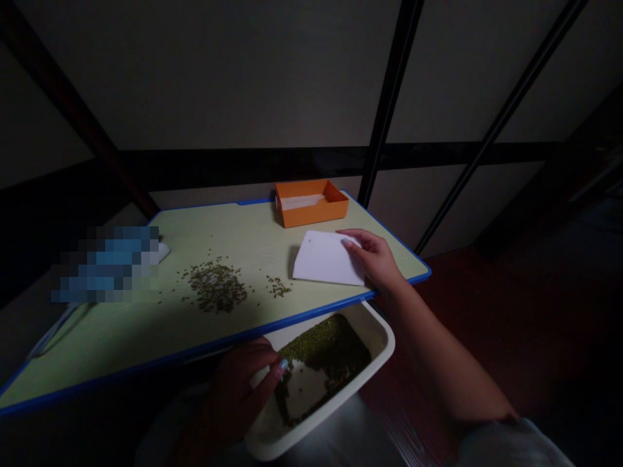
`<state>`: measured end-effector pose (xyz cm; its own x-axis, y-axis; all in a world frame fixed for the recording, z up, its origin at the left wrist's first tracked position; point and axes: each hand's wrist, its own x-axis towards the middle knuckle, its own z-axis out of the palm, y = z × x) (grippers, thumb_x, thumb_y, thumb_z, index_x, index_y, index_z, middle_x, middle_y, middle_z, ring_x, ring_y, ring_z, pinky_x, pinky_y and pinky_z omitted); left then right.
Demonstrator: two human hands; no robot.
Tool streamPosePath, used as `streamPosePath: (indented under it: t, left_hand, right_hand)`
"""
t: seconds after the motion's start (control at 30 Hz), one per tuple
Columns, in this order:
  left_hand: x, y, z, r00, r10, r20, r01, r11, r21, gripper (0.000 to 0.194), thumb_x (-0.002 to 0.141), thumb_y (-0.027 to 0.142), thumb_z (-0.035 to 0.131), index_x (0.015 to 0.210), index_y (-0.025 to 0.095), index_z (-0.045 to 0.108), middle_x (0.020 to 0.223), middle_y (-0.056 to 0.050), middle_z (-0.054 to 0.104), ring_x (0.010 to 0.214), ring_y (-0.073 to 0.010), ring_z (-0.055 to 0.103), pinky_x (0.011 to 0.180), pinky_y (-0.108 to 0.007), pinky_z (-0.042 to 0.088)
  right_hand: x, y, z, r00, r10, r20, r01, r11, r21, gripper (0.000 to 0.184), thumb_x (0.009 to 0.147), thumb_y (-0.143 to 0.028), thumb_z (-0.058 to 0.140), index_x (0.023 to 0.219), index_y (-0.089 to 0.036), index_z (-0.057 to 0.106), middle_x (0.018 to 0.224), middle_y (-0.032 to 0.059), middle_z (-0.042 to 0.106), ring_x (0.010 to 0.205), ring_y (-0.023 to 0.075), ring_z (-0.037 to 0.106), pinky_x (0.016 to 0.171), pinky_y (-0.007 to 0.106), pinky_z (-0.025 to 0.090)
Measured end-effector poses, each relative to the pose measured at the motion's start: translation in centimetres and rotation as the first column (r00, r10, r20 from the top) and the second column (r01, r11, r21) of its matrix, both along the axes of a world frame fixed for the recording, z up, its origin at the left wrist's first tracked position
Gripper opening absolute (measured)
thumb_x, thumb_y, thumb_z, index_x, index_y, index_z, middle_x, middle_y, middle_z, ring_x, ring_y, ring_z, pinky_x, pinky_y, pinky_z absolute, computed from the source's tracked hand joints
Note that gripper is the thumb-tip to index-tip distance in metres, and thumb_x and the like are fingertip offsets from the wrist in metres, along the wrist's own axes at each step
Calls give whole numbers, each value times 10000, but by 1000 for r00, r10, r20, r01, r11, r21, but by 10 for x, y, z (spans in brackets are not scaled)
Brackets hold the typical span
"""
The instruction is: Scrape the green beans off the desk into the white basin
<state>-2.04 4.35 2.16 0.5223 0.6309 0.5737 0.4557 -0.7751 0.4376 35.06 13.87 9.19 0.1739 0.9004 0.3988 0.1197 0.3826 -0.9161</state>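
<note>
Scraper card (327,259), white, thin, right of centre on table (121,337): likely light, flexible; right hand (377,259) fingers flat on right edge, pinch there. Left hand (243,389) curled on tray (374,331) rim, lower centre. Loose beans (217,285) scatter easily.

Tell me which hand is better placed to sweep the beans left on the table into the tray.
Right, probably. The right hand already rests on the white scraper card, beside the green beans on the table. The left hand grips the white tray held below the table edge.
</note>
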Motion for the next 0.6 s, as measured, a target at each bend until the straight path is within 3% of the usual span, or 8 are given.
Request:
streamPosePath:
  t: [0.1, 0.23, 0.4, 0.6]
  left_hand:
    - [6, -3, 18, 1000, -6, 9, 5, 996, 91, 659, 1357, 590, 486, 954, 178, 806, 845, -23, 807, 722, -152, 783, 692, -272, 646]
    - [15, -5, 35, 999, -30, 18, 27, 989, 143, 662, 1375, 540, 434, 928, 188, 772, 821, -10, 794, 736, -153, 798, 699, -266, 654]
    - [28, -7, 45, 995, -95, -12, 96, 988, 120, 656, 1359, 404, 404, 789, 214, 667, 715, 28, 683, 625, -135, 722, 589, -252, 554]
    - [33, 0, 41, 992, -127, 5, 127, 992, 8, 272, 1055, 269, 645, 799, 301, 733, 737, 97, 726, 614, -110, 742, 560, -294, 509]
  right_hand:
    - [3, 4, -3, 997, -72, -25, 72, 997, 3, 492, 907, -658, 932, 1198, -262, 943, 1322, 126, 947, 1170, 323, 843, 1049, 486, 678]
    - [3, 2, -3, 998, -69, -2, 69, 998, -3, 484, 881, -644, 962, 1188, -270, 946, 1284, 117, 953, 1140, 325, 842, 1016, 475, 683]
    - [1, -5, 1, 998, -34, 53, 34, 999, -2, 480, 883, -673, 969, 1165, -285, 960, 1266, 116, 954, 1131, 322, 844, 1015, 485, 687]
    - [2, -7, 1, 988, -80, 135, 80, 997, 4, 448, 903, -679, 950, 1147, -303, 956, 1278, 109, 957, 1181, 329, 849, 1097, 504, 674]
